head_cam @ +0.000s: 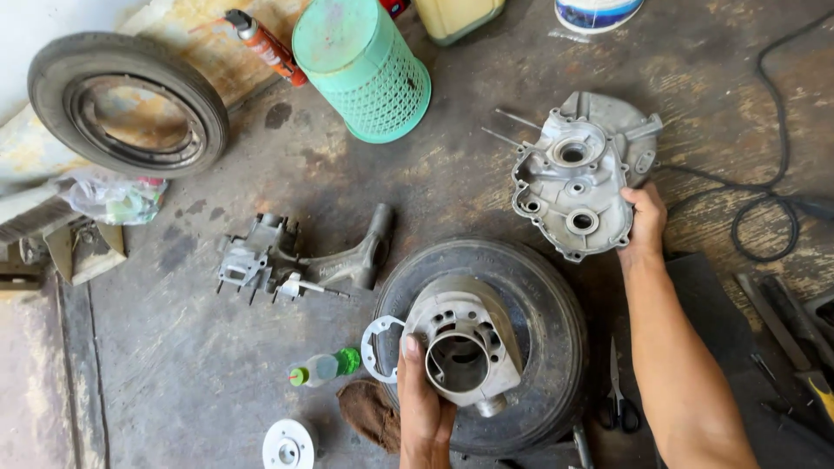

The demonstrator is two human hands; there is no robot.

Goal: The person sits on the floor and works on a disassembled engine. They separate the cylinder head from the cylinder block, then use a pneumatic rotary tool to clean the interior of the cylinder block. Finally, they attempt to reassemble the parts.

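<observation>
On the floor, the left hand (423, 401) grips a metal cylinder (465, 347) atop a tyre (543, 347); up and rightward, the right hand (645, 221) grasps an engine case half (578, 178).

We lose the yellow canister (458, 17) and white tub (596, 12) past the top edge; our left palm hides behind the cylinder (465, 347).

A grey concrete floor (261, 156), stained with dark oil patches and worn streaks, fills the view in bright daylight, with a pale painted wall (52, 22) edging the top left corner.
</observation>
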